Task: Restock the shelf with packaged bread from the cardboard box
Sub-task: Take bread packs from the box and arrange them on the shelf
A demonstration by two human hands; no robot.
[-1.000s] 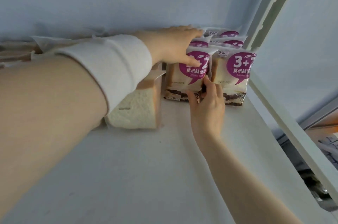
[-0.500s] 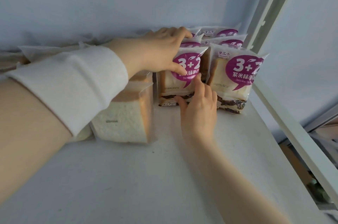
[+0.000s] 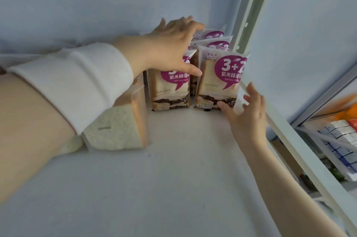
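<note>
- Currently both bare hands work at the far right corner of the pale grey shelf board (image 3: 173,188), squaring up upright bread packs.
- Left hand (image 3: 170,49), white cuffed sleeve (image 3: 77,80) behind it, lies over the top of the left clear-plastic bread pack with the purple "3+2" label (image 3: 170,89). Thumb is pressed on the pack's front face, fingers reach over its top edge: clamped on that pack.
- Right hand (image 3: 249,113) is spread, fingers apart, holding nothing. Its thumb tip touches the lower right corner of the right purple-labelled bread pack (image 3: 218,82); whether the other fingers touch the pack I cannot tell.
- Position of goods: the two front packs stand side by side with a narrow gap between them. More purple-labelled packs (image 3: 214,41) are lined behind, under the left fingertips. A plain white sliced loaf in a clear bag (image 3: 116,130) lies below the left wrist, just beside the held pack.
- The white perforated upright post (image 3: 249,14) stands just beyond the right pack.
- Judgement: step in hand is aligning the front row. To do it well, steady the left pack from above, nudge the right pack's base with an open palm until both faces are flush, labels forward.
- Risk: soft packs topple if pushed at the top only; press low.
- Cardboard box is not in view.
</note>
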